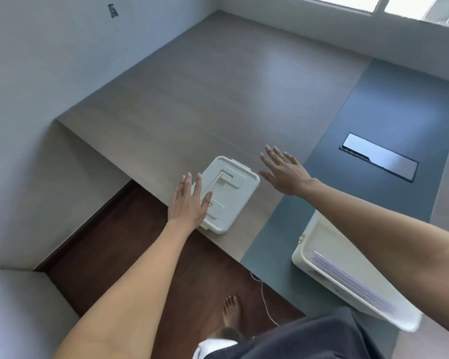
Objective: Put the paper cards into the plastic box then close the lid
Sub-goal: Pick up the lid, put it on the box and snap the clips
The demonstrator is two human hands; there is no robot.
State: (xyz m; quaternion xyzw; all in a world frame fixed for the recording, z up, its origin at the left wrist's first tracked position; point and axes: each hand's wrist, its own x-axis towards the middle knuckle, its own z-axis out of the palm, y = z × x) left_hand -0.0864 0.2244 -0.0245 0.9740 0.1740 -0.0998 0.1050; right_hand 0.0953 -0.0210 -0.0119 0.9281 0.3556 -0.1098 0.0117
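Hands reaching for lid [227, 195], which lies flat on table [192, 104] near its edge. Left hand [188, 203] over lid's left side, fingers spread, gripping nothing; right hand [283, 172] just right of it, fingers splayed, empty. Likely a two-handed lift. Plastic box [319, 244], open, near right, paper cards [353, 281] already inside. No legible writing.

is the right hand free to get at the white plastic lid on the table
Probably yes: the right hand hovers open and empty just beside the white plastic lid, nothing between them; the left hand covers only its near-left edge.
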